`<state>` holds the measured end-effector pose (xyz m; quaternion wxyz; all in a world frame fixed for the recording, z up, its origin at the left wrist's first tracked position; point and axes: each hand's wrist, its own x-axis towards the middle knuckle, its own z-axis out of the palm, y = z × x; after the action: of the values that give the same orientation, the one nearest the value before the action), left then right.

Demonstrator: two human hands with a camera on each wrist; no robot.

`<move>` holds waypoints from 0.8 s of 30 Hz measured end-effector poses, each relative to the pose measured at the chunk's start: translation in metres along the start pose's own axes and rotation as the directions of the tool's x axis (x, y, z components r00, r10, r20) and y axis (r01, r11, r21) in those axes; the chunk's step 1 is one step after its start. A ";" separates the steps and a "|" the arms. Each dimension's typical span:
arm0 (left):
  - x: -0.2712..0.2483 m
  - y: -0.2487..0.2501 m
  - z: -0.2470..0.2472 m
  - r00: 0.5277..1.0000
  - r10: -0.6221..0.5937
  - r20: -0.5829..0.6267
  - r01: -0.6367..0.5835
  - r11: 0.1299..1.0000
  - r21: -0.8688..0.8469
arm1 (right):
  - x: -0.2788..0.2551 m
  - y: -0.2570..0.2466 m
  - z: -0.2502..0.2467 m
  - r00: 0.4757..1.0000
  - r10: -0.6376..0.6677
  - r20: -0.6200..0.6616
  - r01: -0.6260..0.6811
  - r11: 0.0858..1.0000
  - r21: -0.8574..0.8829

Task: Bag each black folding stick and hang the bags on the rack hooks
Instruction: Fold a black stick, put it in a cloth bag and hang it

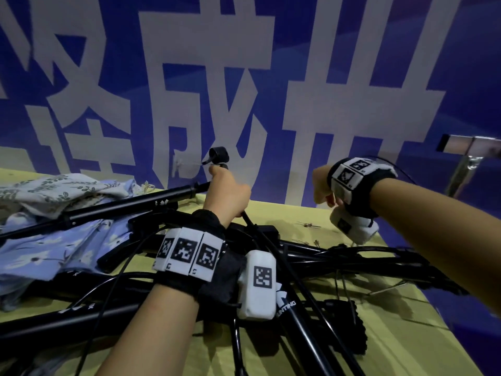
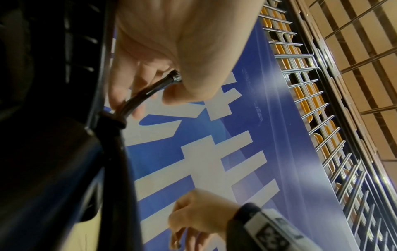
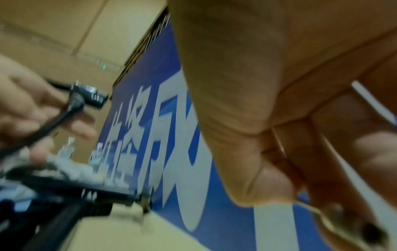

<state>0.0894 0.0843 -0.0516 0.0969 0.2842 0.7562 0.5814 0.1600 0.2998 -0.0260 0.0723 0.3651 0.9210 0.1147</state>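
My left hand (image 1: 227, 194) grips the thin upper part of a black folding stick (image 1: 219, 154), raised over the table. In the left wrist view its fingers (image 2: 137, 81) pinch the stick's black cord (image 2: 148, 91) just below a metal ferrule. Several more black folding sticks (image 1: 339, 256) lie crossed in a pile on the yellow-green table (image 1: 393, 335). My right hand (image 1: 321, 185) hovers to the right of the held stick with fingers curled; nothing shows in it. Floral cloth bags (image 1: 54, 191) lie heaped at the left, one long stick across them.
A blue banner (image 1: 271, 77) with large white characters stands right behind the table. A metal rack bar (image 1: 466, 147) juts in at the upper right. A wire grid (image 2: 311, 101) runs above the banner. Small metal pieces (image 1: 309, 226) lie near the table's far edge.
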 end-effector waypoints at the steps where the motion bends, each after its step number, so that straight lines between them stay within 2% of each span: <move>1: 0.000 0.002 0.000 1.000 0.007 -0.014 -0.007 0.999 -0.034 | -0.012 0.001 -0.013 0.999 0.007 -0.037 -0.006 0.999 0.034; 3: 0.000 0.004 -0.002 0.998 0.018 -0.052 -0.023 0.995 -0.098 | -0.035 -0.003 -0.036 0.995 0.026 -0.092 -0.014 0.991 0.135; 6: 0.001 0.003 -0.005 0.997 -0.008 -0.082 -0.012 0.969 -0.247 | -0.067 -0.014 -0.065 0.970 0.007 -0.241 0.081 0.932 0.354; 8: -0.001 0.004 -0.007 0.991 -0.059 -0.121 0.010 0.929 -0.370 | -0.084 -0.019 -0.074 0.944 0.008 -0.330 0.187 0.812 0.553; 10: -0.003 0.005 -0.010 0.985 -0.114 -0.132 0.034 0.868 -0.496 | -0.102 -0.030 -0.076 0.926 -0.004 -0.377 0.280 0.676 0.681; 12: -0.006 0.008 -0.013 0.985 -0.127 -0.120 0.037 0.823 -0.567 | -0.116 -0.047 -0.075 0.915 -0.055 -0.399 0.354 0.584 0.731; 15: -0.010 0.014 -0.019 0.988 -0.097 -0.119 0.019 0.845 -0.535 | -0.123 -0.071 -0.071 0.896 -0.089 -0.435 0.418 0.499 0.759; 18: -0.009 0.015 -0.026 0.994 -0.076 -0.078 0.021 0.837 -0.547 | -0.118 -0.089 -0.074 0.864 -0.030 -0.503 0.469 0.416 0.779; 22: -0.008 0.019 -0.036 0.999 -0.052 -0.016 0.031 0.783 -0.622 | -0.109 -0.107 -0.078 0.820 0.056 -0.569 0.532 0.291 0.795; 24: -0.002 0.019 -0.041 0.998 -0.045 -0.039 0.012 0.794 -0.608 | -0.104 -0.112 -0.076 0.809 0.073 -0.584 0.544 0.285 0.789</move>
<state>0.0775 0.0523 -0.0213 0.1725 0.2116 0.5361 0.7987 0.1454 0.1367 0.0225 -0.3843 0.1435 0.8385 -0.3587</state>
